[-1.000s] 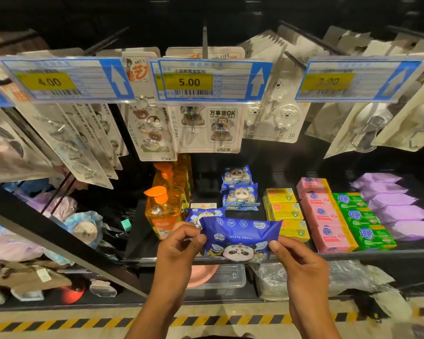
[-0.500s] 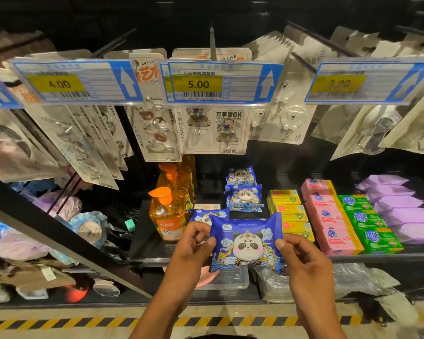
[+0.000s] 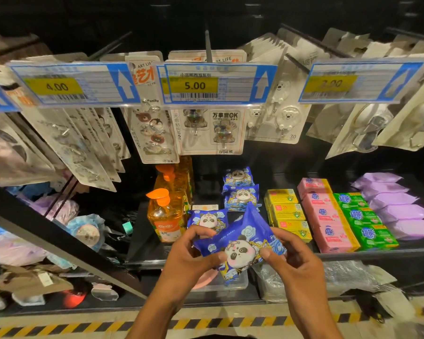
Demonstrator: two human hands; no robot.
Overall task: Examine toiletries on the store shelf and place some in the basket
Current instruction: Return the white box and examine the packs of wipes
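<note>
Two hands hold one blue packet [image 3: 240, 241] just before the shelf [image 3: 377, 256] lip. Left hand [image 3: 191, 258] and right hand [image 3: 298, 264] clamp fingers [image 3: 267, 253] on opposite ends; the tilted long axis runs hand to hand, neither nearer. No basket is in view.

a shop: price tags [image 3: 195, 85] above a shelf [image 3: 377, 253] of packaged soaps [image 3: 328, 216].

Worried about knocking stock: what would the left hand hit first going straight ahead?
Probably the front shelved panda pack, just beyond the left hand and the blue pack it holds; depth unclear.
</note>
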